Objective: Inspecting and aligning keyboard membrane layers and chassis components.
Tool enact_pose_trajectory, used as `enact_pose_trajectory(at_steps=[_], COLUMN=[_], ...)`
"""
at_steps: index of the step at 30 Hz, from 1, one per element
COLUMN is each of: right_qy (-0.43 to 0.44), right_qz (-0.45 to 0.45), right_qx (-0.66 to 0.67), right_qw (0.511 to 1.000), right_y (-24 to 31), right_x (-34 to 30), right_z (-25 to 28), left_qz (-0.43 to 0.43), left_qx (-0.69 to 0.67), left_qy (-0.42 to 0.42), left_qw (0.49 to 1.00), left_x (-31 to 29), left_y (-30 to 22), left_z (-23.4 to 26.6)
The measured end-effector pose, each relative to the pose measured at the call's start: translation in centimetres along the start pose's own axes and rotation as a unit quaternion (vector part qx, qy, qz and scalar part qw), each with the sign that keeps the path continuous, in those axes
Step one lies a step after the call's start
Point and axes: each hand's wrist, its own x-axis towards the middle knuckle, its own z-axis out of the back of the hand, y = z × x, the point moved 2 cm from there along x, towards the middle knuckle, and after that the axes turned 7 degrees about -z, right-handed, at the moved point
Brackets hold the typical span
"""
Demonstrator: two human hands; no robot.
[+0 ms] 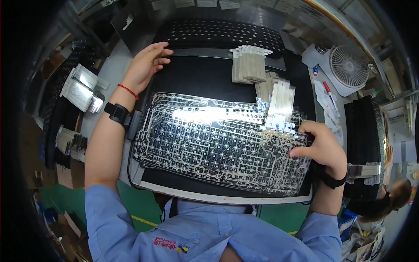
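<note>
A clear keyboard membrane sheet (205,150) with printed silver circuit lines lies over a black mat, perhaps with more sheets beneath it. My right hand (323,144) pinches its right edge, the thumb on top and the other fingers partly hidden behind. Toward the back left, my left hand (150,63) is raised with its fingers apart and nothing in them. Its fingertips are beside the left end of a flat grey bar (198,53); whether they touch cannot be made out. Silvery flat strips (281,100) with white-and-blue tabs rest across the membrane's upper right.
Another fanned stack of silvery strips (249,65) lies at the back. A perforated black board (222,35) stands beyond. On the right are a white fan (347,67) and a red marker (327,89). More strip bundles (83,87) lie left. A person (384,203) is at far right.
</note>
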Motion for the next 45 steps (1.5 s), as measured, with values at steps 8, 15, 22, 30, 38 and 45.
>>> enact_pose_trajectory(at_steps=[8,15,22,30,38,45], right_qy=[-0.033,-0.127,-0.178,-0.214,-0.201,-0.19], right_qz=[-0.048,-0.071,-0.046,-0.054,-0.038,-0.025], right_qx=[0.236,0.273,0.249,0.439,0.462,0.438], right_qw=[0.97,0.951,0.951,0.871,0.863,0.878], right_y=[-1.4,-3.4,-4.8,-6.1,-6.8,-6.6], right_x=[0.8,1.5,3.0,3.6,3.5,3.6], right_z=[0.2,1.2,0.1,0.2,-0.2,-0.6], left_qz=[0.019,0.083,0.056,0.009,-0.045,-0.132], left_qx=[-0.018,-0.052,-0.005,-0.039,-0.008,0.319], left_qy=[0.043,0.183,0.167,0.113,0.11,0.215], left_qw=[0.999,0.978,0.984,0.993,0.993,0.914], left_x=[-0.2,-1.5,-1.1,-0.4,-0.7,-1.8], left_y=[-0.3,-0.7,-0.6,-0.3,-3.0,-7.4], left_z=[-0.2,-2.5,-1.9,-1.1,-1.6,-6.0])
